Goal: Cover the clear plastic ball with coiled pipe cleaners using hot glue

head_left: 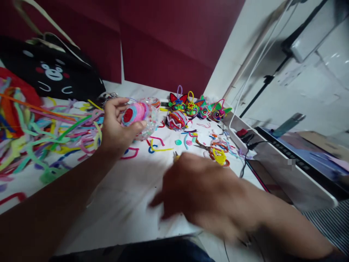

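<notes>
My left hand (116, 123) is closed around a see-through ball (149, 125) with colourful specks, lifted above the white table. On its near side sits a coil of fuzzy pipe cleaner (135, 113) in red, blue and pink. My right hand (201, 193) is over the table at lower right, smeared by motion; its fingers are too blurred to read. A small yellow tool with a metal tip (176, 156) shows just beyond that hand, mostly hidden. Scissors (203, 146) lie farther back, near a bundle of yellow and orange pipe cleaners (219, 156).
Several finished pipe-cleaner ornaments (192, 107) line the wall, with a striped ball (177, 120) before them. Loose pipe cleaners (62, 134) cover the left side, below a black bag (51, 69). A white-edged panel (294, 171) with cables borders the right.
</notes>
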The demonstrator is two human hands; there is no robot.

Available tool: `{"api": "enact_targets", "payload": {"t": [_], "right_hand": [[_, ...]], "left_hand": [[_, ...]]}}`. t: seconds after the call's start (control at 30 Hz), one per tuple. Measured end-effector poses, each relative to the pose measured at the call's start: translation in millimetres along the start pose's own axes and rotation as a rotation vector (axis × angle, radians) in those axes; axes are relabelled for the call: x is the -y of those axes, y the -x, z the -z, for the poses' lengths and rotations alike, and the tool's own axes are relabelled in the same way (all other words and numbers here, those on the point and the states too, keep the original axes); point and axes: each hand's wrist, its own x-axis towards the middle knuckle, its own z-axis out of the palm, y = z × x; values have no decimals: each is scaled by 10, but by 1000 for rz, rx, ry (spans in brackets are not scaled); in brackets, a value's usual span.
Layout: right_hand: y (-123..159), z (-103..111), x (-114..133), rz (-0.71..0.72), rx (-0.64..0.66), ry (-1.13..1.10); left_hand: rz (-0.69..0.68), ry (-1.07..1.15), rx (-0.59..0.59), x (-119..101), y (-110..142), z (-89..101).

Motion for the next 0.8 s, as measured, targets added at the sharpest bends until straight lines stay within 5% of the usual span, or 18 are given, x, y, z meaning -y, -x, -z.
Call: {"api": "enact_targets", "payload": {"t": [0.07,0.2,0.4,0.5,0.8], "right_hand": [[-196,-27,-421,2,-6,39],[-516,-243,-1164,-407,324,308],[-733,-450,-1404,-453,460,272],[-738,-399,-1391,-457,371,209],[-227,98,-1061,-540,-262,-173]], "left_hand": [[13,-1,7,-32,6,-4],[33,-20,18,-61,18,-3],[84,-55,79,-45,58,0],[124,-68,103,-60,79,4],[196,41,215,-190,193,-75]]}}
